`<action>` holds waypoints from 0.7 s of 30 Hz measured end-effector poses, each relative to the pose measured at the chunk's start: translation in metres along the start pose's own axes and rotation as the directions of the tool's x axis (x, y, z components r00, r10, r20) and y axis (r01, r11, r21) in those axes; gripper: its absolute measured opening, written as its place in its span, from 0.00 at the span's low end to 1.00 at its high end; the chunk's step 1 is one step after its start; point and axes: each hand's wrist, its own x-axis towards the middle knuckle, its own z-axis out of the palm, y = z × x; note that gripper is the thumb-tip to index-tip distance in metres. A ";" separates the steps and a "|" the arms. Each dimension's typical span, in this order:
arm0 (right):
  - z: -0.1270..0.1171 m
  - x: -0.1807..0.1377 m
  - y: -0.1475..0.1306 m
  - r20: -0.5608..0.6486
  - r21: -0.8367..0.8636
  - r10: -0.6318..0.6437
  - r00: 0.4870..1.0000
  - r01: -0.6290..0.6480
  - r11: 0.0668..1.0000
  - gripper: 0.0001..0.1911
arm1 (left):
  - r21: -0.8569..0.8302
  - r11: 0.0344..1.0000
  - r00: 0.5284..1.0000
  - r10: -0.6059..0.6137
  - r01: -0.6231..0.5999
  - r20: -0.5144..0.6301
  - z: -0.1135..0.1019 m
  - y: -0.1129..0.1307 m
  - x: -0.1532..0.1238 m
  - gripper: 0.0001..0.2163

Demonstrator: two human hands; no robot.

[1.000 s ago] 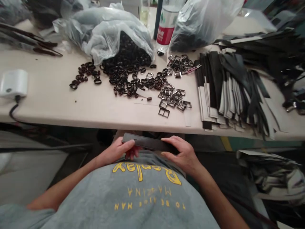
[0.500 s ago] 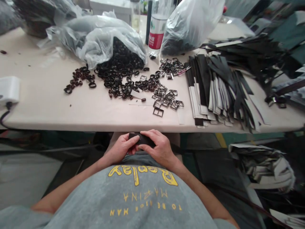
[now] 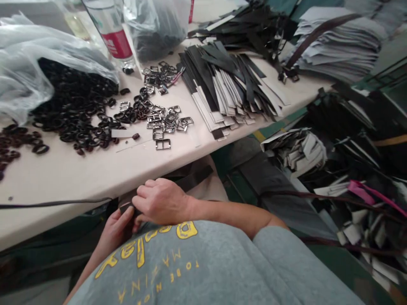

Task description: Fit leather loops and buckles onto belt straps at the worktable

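Now the right hand [image 3: 162, 201] has drawn close to the left hand [image 3: 116, 226], fingers curled over the strap [image 3: 195, 178], left thumb pinching its end beside the table [image 3: 104, 173]; work seemingly stays on it. Upside down, the shirt [image 3: 219, 271] reads "TO BE"; the bottle's [image 3: 115, 40] label looks blurred.

A red-labelled bottle [image 3: 118, 44] stands on the desk [image 3: 92, 171]. Left of the bottle lies a translucent plastic bag [image 3: 68, 44]; just right of the bottle, a second bag [image 3: 159, 25] holds dark contents; well right of the bottle rises a pale stack of sheets [image 3: 337, 48].
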 end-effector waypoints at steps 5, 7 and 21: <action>0.010 -0.006 -0.001 0.041 0.068 0.022 0.999 -0.025 0.997 0.14 | -0.054 0.998 0.997 -0.025 0.022 -0.070 0.003 -0.012 -0.006 0.22; 0.016 -0.011 0.003 0.043 0.107 0.084 0.996 -0.088 0.990 0.14 | -0.067 0.997 0.998 -0.039 0.037 -0.041 0.006 -0.018 -0.002 0.22; 0.001 -0.069 0.049 -0.142 0.394 0.505 0.851 -0.419 0.818 0.02 | 0.373 0.713 0.796 0.588 -0.593 0.142 0.037 0.066 0.035 0.12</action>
